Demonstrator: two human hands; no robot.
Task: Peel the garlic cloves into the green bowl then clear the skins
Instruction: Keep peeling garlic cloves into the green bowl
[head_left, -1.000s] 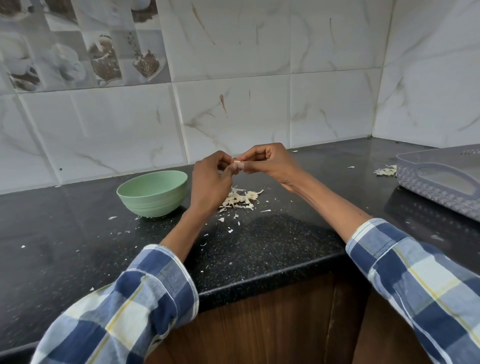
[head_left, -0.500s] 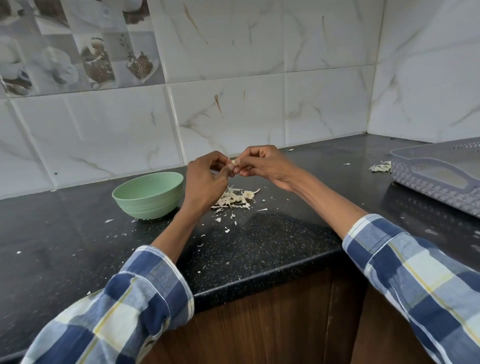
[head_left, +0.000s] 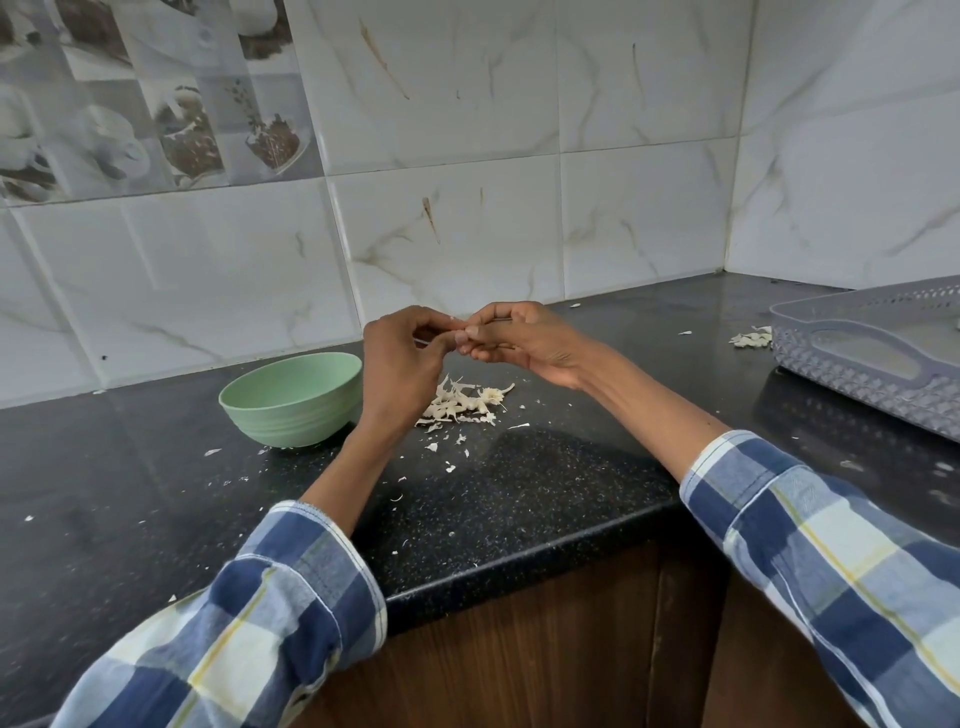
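Observation:
My left hand (head_left: 400, 364) and my right hand (head_left: 519, 338) meet fingertip to fingertip above the black counter, both pinching a small garlic clove (head_left: 461, 326) that is almost hidden between the fingers. Below them lies a pile of pale garlic skins (head_left: 462, 402). The green bowl (head_left: 291, 397) stands upright just left of my left hand; its inside is not visible from here.
A grey perforated plastic tray (head_left: 872, 353) sits at the right edge, with a small heap of skins (head_left: 750, 339) beside it. Loose skin flakes are scattered over the counter (head_left: 519, 483). A tiled wall runs behind, and the counter's front edge is near my sleeves.
Both hands stay joined on the clove above the skin pile, with only small finger movement. The camera has shifted slightly, so the scene sits a little differently in the frame.

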